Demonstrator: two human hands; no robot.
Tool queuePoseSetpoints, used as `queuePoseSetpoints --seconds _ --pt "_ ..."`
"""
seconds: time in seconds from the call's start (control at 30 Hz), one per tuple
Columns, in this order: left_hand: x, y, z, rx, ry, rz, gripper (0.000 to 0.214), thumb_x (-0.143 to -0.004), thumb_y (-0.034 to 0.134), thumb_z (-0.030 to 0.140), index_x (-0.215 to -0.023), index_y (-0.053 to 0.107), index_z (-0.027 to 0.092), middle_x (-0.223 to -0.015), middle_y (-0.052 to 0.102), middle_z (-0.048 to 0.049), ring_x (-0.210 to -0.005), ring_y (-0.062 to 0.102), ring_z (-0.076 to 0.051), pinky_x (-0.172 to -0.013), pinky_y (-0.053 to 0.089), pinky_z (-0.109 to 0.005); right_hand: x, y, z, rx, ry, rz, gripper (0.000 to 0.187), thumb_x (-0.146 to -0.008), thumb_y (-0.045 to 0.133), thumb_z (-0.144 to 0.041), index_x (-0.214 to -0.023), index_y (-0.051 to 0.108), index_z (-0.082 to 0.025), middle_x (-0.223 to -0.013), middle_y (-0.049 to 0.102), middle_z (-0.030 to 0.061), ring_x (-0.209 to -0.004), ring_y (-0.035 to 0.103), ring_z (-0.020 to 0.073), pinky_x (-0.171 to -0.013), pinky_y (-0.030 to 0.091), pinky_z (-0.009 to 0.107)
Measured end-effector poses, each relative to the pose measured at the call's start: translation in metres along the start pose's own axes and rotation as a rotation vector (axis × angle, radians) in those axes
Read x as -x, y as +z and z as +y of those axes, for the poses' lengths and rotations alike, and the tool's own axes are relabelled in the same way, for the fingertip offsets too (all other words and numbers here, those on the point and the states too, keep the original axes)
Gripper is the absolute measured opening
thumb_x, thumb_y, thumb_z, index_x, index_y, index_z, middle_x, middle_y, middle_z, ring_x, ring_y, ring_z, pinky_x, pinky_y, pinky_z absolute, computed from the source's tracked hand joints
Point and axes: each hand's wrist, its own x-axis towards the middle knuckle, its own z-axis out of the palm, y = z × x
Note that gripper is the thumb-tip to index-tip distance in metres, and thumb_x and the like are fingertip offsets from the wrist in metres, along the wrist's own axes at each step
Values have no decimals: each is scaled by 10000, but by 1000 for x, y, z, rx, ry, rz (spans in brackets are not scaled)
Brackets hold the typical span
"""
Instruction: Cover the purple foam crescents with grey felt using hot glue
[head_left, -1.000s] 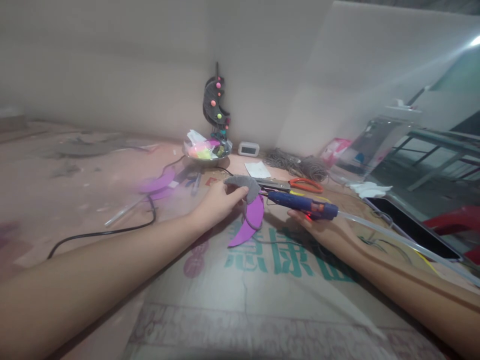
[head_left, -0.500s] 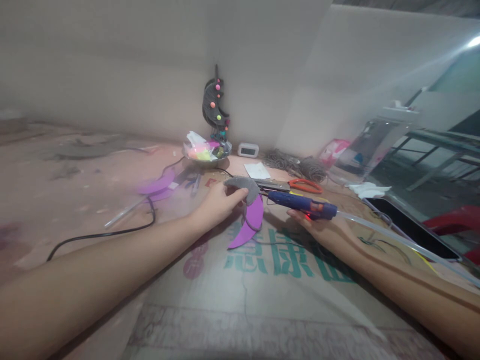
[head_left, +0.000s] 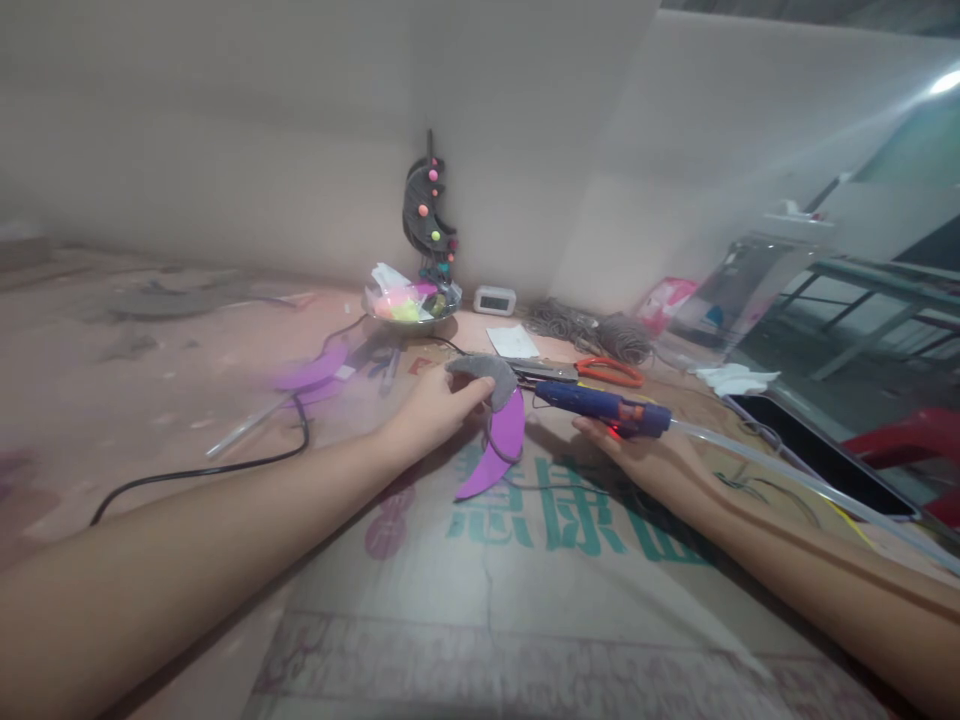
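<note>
Between the thumb and fingers of my left hand (head_left: 439, 405) is a purple crescent cutout (head_left: 508, 425), its upper part wrapped in grey cord (head_left: 491, 372). A loose length of the cord hangs over the purple part and trails right. My right hand (head_left: 626, 445) is closed around a dark blue glue gun (head_left: 600, 404), with a small red light glowing near the fingers. The gun's nozzle points left, close to the wrapped end; I cannot tell whether it touches. A clear glue stick (head_left: 750, 455) sticks out of the gun's back.
Orange-handled scissors (head_left: 611, 371) lie behind the glue gun. A phone (head_left: 825, 455) rests at right, grey yarn (head_left: 626, 337) behind. A bowl (head_left: 411, 308) of scraps stands by a decorated crescent (head_left: 424, 210). More purple pieces (head_left: 315, 370) and a black cable (head_left: 202, 468) lie left, printed cardboard (head_left: 420, 600) underneath.
Hardly anything differs; the whole view has shifted slightly. Both hands keep the same hold on the crescent and the glue gun.
</note>
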Motion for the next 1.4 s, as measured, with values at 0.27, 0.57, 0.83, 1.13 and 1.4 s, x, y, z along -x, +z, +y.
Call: queuePoseSetpoints --seconds 0.27,0.57,0.83,1.13,1.4 --pt "0 1 0 -11 -59 11 210 -785 537 320 -658 584 159 -590 586 3 -553 525 -113 -554 422 -215 1 -2 -2 -41 148 -51 361 -664 639 -561 -782 659 -221 -826 712 81 -842 662 303 -759 551 401" --pt "-1 -1 -1 -23 -21 29 222 -792 549 328 -657 600 159 -547 569 22 -570 543 -126 -611 427 -232 -8 -3 12 21 236 -189 504 -814 417 -624 -580 591 -213 -617 625 39 -627 593 199 -634 465 311" --pt "-3 5 -8 24 -3 30 200 -779 550 330 -679 599 163 -597 617 2 -571 560 -144 -566 416 -244 -16 -16 3 -180 225 -257 563 -874 310 -627 -778 662 -198 -571 556 7 -544 528 148 -534 391 252" --pt "1 5 4 1 -13 1 201 -778 546 303 -631 590 173 -554 607 7 -604 595 -154 -595 433 -241 -75 -28 -5 -114 225 -199 411 -763 579 -547 -838 700 -161 -772 703 74 -714 632 193 -620 463 259" --pt "-4 5 -2 -3 -24 -2 175 -774 549 302 -680 590 160 -593 619 5 -606 585 -148 -594 428 -240 -151 11 31 -112 176 -258 351 -725 659 -465 -876 702 -151 -798 715 60 -684 623 171 -590 447 228"
